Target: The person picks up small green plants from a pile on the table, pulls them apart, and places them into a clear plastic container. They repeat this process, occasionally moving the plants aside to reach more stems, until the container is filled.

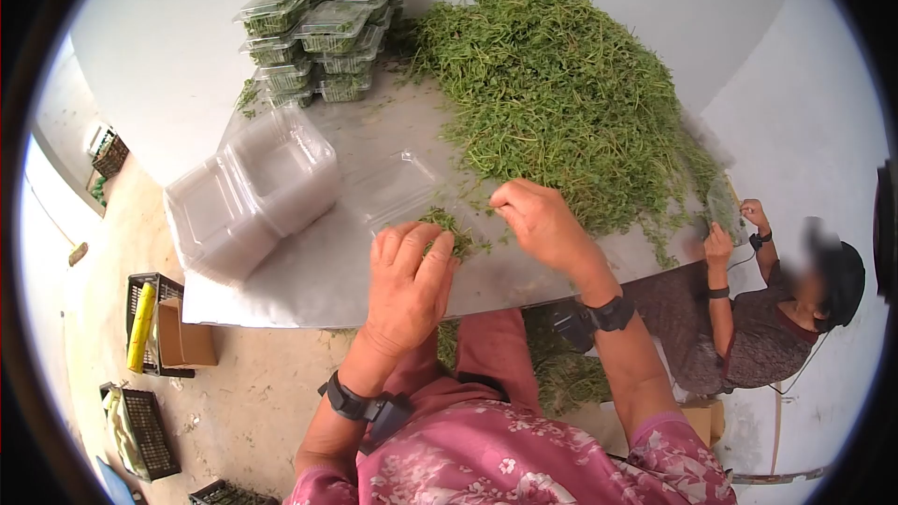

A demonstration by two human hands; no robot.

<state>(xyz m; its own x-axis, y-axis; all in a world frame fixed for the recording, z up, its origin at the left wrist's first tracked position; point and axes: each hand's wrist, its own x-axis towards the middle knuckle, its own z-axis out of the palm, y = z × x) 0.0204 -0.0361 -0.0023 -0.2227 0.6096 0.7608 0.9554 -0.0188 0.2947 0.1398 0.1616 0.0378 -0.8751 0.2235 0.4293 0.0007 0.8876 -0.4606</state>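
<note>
My left hand is curled over a small bunch of leafy green sprigs, with its fingertips closed against them. Those sprigs lie at the near edge of an open clear plastic box on the metal-topped table. To the right, my right hand hovers just off the front of a large heap of green sprigs. Its thumb and fingers are pinched together, and whatever is between them is too small to make out.
Nested clear plastic boxes stand at the table's left side. Filled, lidded boxes are piled against the back wall. A co-worker sits at the right end. Black crates and a cardboard box are on the floor at left.
</note>
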